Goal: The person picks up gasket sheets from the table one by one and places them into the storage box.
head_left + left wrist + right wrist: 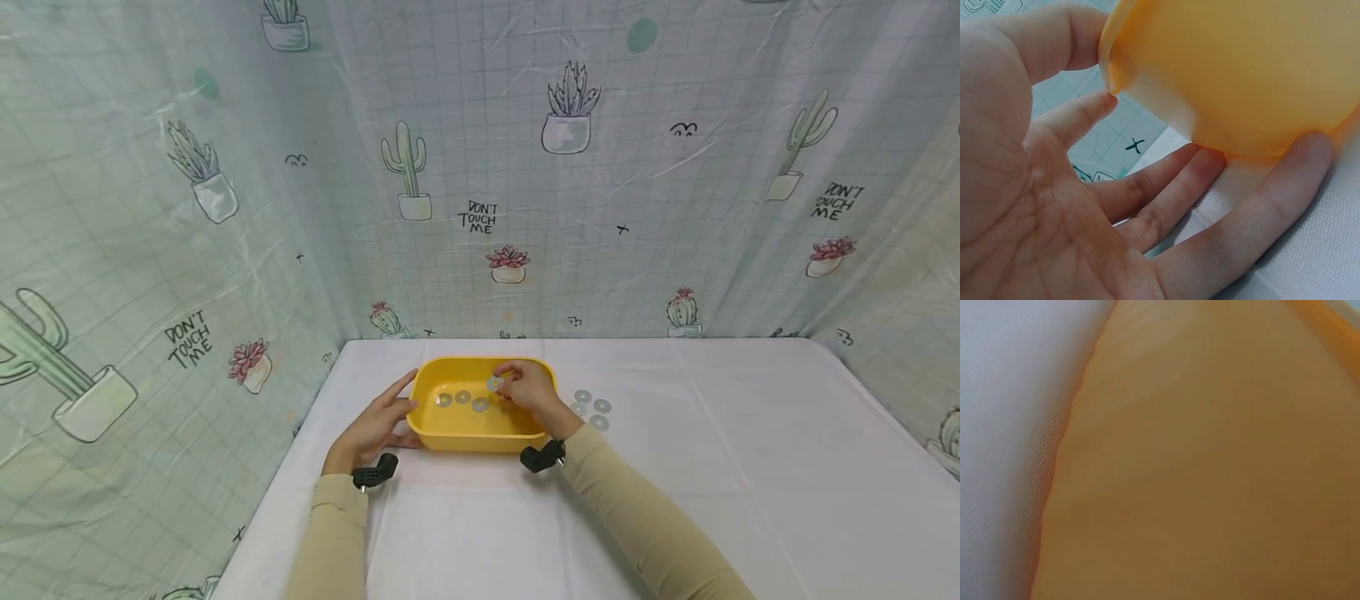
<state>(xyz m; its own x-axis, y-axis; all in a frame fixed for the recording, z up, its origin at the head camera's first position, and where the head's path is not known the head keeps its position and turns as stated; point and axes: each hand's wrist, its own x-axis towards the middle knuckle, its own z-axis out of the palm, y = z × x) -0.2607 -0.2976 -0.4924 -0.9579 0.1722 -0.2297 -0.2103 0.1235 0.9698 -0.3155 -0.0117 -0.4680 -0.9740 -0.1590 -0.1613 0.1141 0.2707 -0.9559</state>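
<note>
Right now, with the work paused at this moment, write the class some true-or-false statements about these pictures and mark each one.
1. The left hand holds the yellow tray at its left end. True.
2. The tray is turned upside down. False: its open side faces up.
3. The right hand has a ring at its fingertips. True.
4. Every ring is inside the tray. False: several loose rings lie on the white cloth, to the right of the tray.
5. Both forearms are bare. False: they are covered by beige sleeves.
6. The curtain behind the table shows potted cacti. True.
</note>
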